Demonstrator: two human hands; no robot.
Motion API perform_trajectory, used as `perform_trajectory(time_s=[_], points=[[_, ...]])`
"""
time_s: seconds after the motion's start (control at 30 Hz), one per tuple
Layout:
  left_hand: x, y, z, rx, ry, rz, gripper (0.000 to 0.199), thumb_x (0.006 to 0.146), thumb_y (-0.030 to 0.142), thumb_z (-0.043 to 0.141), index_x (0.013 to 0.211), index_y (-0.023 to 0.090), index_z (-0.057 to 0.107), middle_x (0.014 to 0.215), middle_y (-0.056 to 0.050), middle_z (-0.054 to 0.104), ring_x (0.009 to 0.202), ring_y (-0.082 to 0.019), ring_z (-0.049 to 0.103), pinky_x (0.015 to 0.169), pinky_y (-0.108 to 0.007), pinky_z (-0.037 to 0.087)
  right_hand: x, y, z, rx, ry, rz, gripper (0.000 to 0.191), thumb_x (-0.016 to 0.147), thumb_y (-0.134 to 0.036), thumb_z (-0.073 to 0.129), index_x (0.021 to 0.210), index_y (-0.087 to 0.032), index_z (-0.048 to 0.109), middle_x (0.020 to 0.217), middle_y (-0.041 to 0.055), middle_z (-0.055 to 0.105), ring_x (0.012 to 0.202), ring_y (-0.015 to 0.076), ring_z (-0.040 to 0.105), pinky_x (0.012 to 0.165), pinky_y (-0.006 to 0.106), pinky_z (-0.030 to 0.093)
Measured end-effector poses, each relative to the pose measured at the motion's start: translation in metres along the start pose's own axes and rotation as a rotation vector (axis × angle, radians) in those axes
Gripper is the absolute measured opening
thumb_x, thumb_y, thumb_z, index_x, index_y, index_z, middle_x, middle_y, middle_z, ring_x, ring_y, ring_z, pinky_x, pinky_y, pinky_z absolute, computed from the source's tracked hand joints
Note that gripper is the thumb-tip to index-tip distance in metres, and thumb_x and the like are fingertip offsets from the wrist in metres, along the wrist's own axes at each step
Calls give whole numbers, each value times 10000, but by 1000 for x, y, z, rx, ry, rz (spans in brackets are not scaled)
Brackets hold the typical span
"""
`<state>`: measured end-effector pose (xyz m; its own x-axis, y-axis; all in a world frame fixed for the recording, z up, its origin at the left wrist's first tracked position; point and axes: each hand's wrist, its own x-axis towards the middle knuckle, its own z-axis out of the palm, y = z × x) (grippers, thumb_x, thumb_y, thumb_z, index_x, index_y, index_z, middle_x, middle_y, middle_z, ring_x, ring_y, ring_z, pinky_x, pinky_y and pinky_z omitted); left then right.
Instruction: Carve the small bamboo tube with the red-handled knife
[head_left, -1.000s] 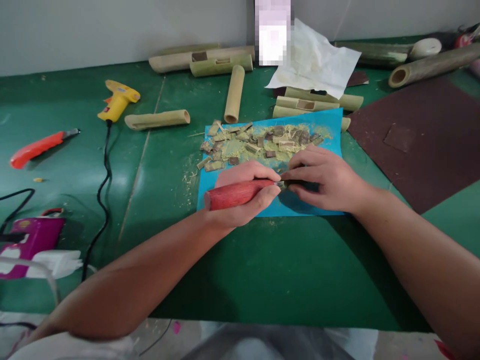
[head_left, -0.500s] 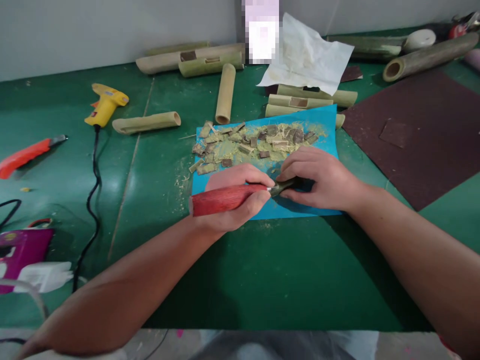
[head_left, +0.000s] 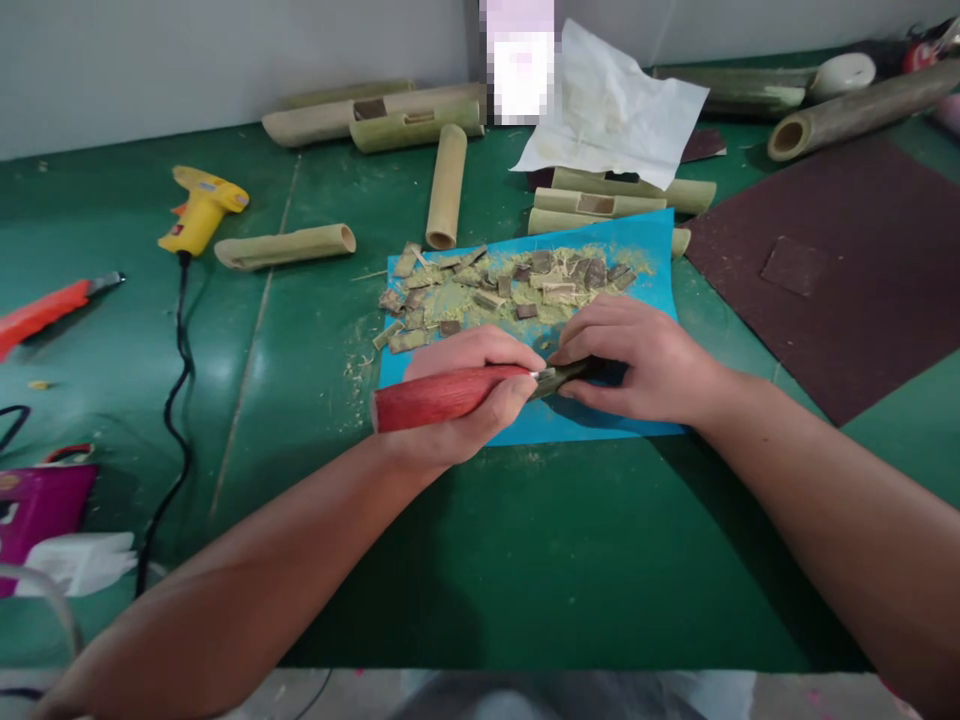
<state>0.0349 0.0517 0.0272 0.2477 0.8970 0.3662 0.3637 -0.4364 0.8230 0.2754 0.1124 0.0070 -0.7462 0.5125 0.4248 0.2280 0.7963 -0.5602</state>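
Note:
My left hand (head_left: pixel 480 425) is closed round a tool with a thick red handle (head_left: pixel 442 396); its short metal tip points right. The tip meets a small dark green piece (head_left: pixel 559 380), perhaps bamboo, which my right hand (head_left: pixel 630 355) pinches between thumb and fingers. Part of that piece is hidden by the fingers. Both hands are close together over a blue sheet (head_left: pixel 645 235). Behind them on the sheet lie several brown and green chips (head_left: pixel 527 311) and greenish dust.
A yellow glue gun (head_left: pixel 199 210), its black cord and an orange cutter (head_left: pixel 49 312) lie left. Bamboo pieces (head_left: pixel 285 246) lie behind and left. White paper (head_left: pixel 611 110) rests at the back, a dark brown sheet (head_left: pixel 862 270) right. A purple object (head_left: pixel 52 510) sits lower left.
The view has shifted slightly, so things on the left appear a little further left. Both hands keep their holds, and the tool's tip shows a little more.

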Motion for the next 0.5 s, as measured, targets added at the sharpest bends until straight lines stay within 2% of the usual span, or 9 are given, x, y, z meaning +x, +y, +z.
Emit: perform_trajectory(time_s=[0.37,0.5], points=[[-1,-3,1,-29,9,58,111,927,228,678,887,253,778,840,9,801,713,-148,735,713,-301,627,0,3,2,-2,24,-32,73,952,-275,739,951,-204,720,942,64,769,901,233,714,793,366,504],[-1,-2,2,-25,18,32,110,928,253,687,894,246,792,863,7,815,725,-147,746,727,-298,631,1,2,1,6,14,-43,66,966,-275,714,965,-210,719,953,65,764,907,228,712,813,371,516]])
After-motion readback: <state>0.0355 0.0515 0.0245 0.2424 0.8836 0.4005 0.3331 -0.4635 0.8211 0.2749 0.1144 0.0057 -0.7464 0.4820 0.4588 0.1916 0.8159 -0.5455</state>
